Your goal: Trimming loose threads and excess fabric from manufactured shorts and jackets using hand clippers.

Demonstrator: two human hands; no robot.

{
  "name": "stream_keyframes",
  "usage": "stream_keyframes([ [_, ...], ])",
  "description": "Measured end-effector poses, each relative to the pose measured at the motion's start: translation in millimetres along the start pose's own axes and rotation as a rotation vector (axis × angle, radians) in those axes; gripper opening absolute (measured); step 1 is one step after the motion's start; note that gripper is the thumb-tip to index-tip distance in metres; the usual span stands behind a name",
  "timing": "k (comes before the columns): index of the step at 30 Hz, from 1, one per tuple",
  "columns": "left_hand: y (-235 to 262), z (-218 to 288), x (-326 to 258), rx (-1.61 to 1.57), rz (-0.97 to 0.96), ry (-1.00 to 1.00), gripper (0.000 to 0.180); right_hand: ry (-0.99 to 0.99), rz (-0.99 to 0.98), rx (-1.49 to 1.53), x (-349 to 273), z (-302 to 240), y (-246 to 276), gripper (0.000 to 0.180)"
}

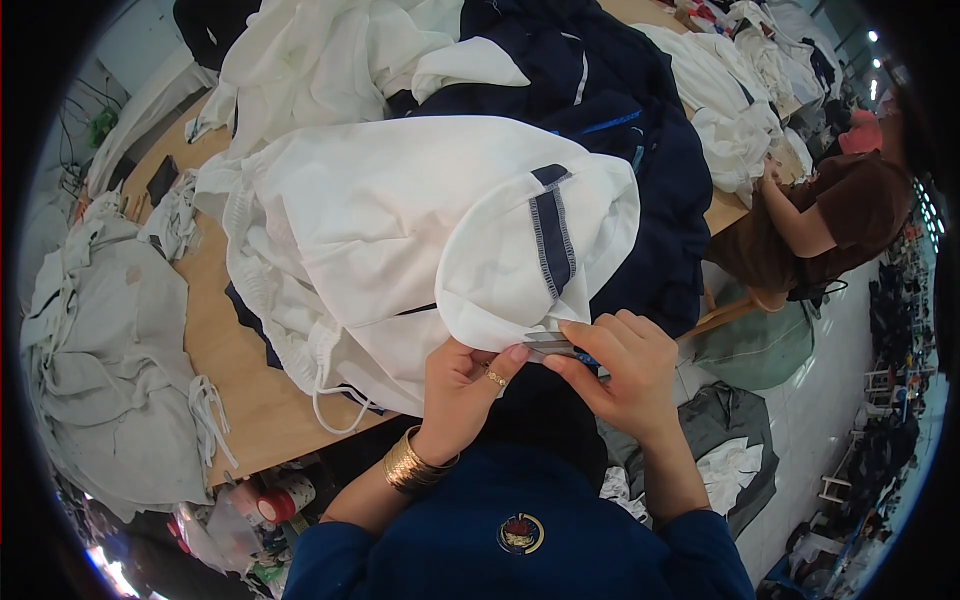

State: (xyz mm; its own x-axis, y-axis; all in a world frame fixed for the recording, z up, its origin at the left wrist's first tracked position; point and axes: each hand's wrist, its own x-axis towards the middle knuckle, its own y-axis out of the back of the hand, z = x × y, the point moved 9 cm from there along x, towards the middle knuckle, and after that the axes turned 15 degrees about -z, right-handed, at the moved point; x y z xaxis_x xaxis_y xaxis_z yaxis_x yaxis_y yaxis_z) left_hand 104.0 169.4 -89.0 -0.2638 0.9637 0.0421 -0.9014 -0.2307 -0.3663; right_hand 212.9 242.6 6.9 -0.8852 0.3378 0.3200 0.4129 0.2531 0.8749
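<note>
A white garment (370,220) with a gathered elastic edge and a white drawstring (338,425) lies in front of me. One end is folded back, showing a navy strip (552,235) with overlock stitching along its sides. At the near edge of that fold, my left hand (458,388) is closed, pinching the white cloth between thumb and fingers. My right hand (632,378) grips a pair of metal thread snips (550,343), their blades pointing left at the cloth edge beside my left thumb. The palm side of both hands is hidden.
Navy garments (650,130) and more white cloth (310,60) are heaped behind. Grey garments (110,350) hang over the left of the wooden table (265,410). At right, another person (840,215) handles white clothes. Dark cloth (735,420) lies on the floor.
</note>
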Motion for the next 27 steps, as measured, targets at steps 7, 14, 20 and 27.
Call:
stream_keyframes([
  [7, -3.0, 3.5, 0.7, -0.023, 0.008, -0.037, 0.024, -0.011, -0.003, 0.05, -1.0, 3.5, -3.3, 0.023],
  [14, -2.1, 0.2, 0.9, -0.044, 0.0, -0.015, 0.025, -0.043, 0.021, 0.132, -3.1, 8.2, -3.1, 0.025],
  [20, -2.5, -1.6, 1.9, -0.027, -0.017, -0.022, 0.025, -0.025, -0.022, 0.041, 0.1, 3.2, -2.8, 0.026],
  [27, -3.4, 2.2, 3.9, 0.001, -0.073, -0.035, 0.025, -0.023, 0.013, 0.008, 1.7, 0.5, -0.2, 0.023],
])
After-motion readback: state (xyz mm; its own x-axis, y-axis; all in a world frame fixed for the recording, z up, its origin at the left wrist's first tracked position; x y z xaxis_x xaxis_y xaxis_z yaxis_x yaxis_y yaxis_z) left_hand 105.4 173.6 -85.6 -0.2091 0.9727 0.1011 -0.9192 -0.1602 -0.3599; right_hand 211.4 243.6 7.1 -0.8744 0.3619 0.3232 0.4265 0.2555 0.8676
